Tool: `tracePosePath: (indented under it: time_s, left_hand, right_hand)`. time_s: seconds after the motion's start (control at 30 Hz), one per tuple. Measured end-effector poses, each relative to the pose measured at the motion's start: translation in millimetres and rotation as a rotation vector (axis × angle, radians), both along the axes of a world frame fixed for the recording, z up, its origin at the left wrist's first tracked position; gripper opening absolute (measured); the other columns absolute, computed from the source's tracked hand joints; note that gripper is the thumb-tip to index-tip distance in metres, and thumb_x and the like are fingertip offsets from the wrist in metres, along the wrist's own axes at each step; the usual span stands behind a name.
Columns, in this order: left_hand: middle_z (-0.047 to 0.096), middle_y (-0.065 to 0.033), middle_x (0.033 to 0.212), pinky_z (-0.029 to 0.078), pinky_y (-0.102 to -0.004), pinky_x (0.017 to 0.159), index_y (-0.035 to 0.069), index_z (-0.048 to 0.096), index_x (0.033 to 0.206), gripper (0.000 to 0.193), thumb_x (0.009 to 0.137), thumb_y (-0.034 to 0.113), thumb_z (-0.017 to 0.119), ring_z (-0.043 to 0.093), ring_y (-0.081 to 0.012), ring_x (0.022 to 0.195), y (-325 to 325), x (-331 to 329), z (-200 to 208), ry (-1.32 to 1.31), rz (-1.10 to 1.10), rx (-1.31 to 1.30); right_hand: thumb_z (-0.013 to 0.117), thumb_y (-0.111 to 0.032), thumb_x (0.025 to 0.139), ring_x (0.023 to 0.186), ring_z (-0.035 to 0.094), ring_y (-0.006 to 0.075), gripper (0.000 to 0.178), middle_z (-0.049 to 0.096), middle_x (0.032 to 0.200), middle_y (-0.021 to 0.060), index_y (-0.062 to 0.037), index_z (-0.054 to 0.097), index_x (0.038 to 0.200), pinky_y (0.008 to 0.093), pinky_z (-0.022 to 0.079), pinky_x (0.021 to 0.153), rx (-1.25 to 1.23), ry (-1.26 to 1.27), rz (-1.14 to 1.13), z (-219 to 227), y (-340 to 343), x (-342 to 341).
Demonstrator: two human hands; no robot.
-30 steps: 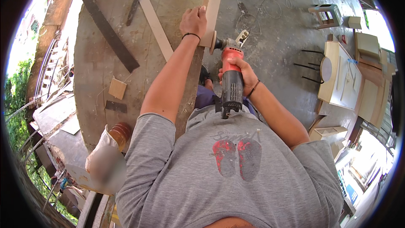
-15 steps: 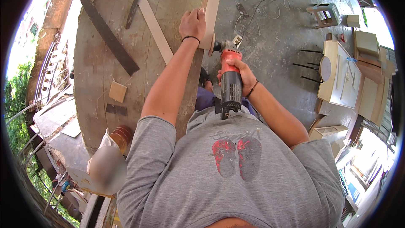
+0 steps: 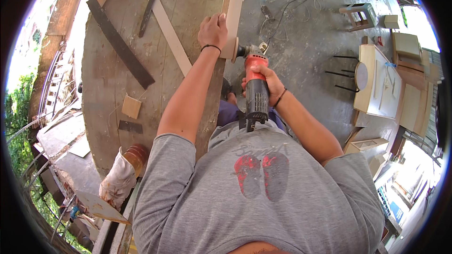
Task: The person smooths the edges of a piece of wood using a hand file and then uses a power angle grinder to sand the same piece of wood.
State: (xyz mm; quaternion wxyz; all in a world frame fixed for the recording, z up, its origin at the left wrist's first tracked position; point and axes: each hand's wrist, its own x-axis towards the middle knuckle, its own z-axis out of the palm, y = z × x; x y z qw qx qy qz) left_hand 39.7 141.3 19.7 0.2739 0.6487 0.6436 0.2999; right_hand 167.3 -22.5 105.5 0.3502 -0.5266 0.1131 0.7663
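My right hand [image 3: 267, 81] is wrapped round the body of a red and black angle grinder [image 3: 257, 95]. The grinder's disc [image 3: 235, 50] stands on edge against the near end of a long, pale-faced wooden board [image 3: 238, 4], as far as I can see touching it. That board lies along the right edge of the wooden worktable [image 3: 169, 99]. My left hand [image 3: 213, 31] is closed at the board's left side, just left of the disc, its fingertips partly hidden. To its left a pale strip [image 3: 165, 26] lies slantwise on the table.
Dark strips [image 3: 120, 42] and a small wooden square [image 3: 131, 107] lie on the table. A tub [image 3: 136, 156] with whitish cloth [image 3: 117, 178] stands at its near left corner. Cable [image 3: 282, 21] runs over the floor right of the table. A stool [image 3: 359, 16] and cabinet [image 3: 380, 84] stand farther right.
Both hands and the grinder keep almost the same place against the board. The whole view has shifted slightly. The blurred round shape over the cloth at lower left is gone.
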Motion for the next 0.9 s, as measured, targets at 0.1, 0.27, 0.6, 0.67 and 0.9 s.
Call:
tracePosePath:
  time_s: [0.1, 0.27, 0.6, 0.67, 0.9]
  left_hand:
    - [0.061, -0.0102, 0.095, 0.047, -0.0443, 0.080, 0.016, 0.066, 0.101, 0.032, 0.094, 0.040, 0.047, 0.058, -0.0313, 0.095, 0.0, -0.2, 2.2, 0.018, -0.001, -0.003]
    - [0.061, -0.0108, 0.095, 0.047, -0.0451, 0.079, 0.015, 0.066, 0.101, 0.031, 0.093, 0.039, 0.047, 0.059, -0.0322, 0.094, -0.3, -0.3, 1.3, 0.026, -0.006, 0.008]
    - [0.062, -0.0104, 0.096, 0.048, -0.0445, 0.080, 0.015, 0.067, 0.104, 0.032, 0.093, 0.039, 0.047, 0.059, -0.0321, 0.094, 0.2, -1.2, -0.2, 0.027, -0.013, 0.003]
    - [0.062, -0.0106, 0.097, 0.048, -0.0444, 0.080, 0.015, 0.067, 0.105, 0.033, 0.093, 0.039, 0.047, 0.059, -0.0323, 0.095, -0.1, -0.6, 2.7, 0.029, -0.021, -0.011]
    - [0.062, -0.0114, 0.096, 0.048, -0.0449, 0.079, 0.014, 0.066, 0.105, 0.032, 0.093, 0.038, 0.048, 0.059, -0.0328, 0.094, -2.0, -0.5, 0.8, 0.041, -0.006, 0.004]
  right_hand:
    - [0.067, -0.037, 0.075, 0.061, 0.063, 0.0292, 0.045, 0.063, 0.078, 0.0165, 0.0039, 0.057, 0.093, 0.0435, 0.056, 0.063, -0.002, -0.004, 0.015, -1.3, 1.5, 1.5]
    - [0.067, -0.036, 0.076, 0.065, 0.064, 0.0273, 0.045, 0.063, 0.079, 0.0157, 0.0038, 0.057, 0.093, 0.0434, 0.056, 0.064, 0.000, -0.001, -0.001, -7.0, 3.3, 3.3]
    - [0.067, -0.034, 0.077, 0.070, 0.066, 0.0257, 0.043, 0.063, 0.081, 0.0141, 0.0043, 0.057, 0.095, 0.0420, 0.057, 0.065, 0.023, -0.005, 0.016, -13.3, 16.1, 12.0]
    - [0.067, -0.034, 0.077, 0.071, 0.066, 0.0258, 0.044, 0.063, 0.082, 0.0147, 0.0048, 0.056, 0.095, 0.0411, 0.057, 0.065, 0.010, 0.028, 0.019, -16.2, 18.4, 16.4]
    - [0.067, -0.035, 0.076, 0.070, 0.066, 0.0262, 0.046, 0.064, 0.084, 0.0167, 0.0054, 0.057, 0.095, 0.0393, 0.057, 0.065, 0.037, 0.028, 0.073, -15.9, 29.4, 24.3]
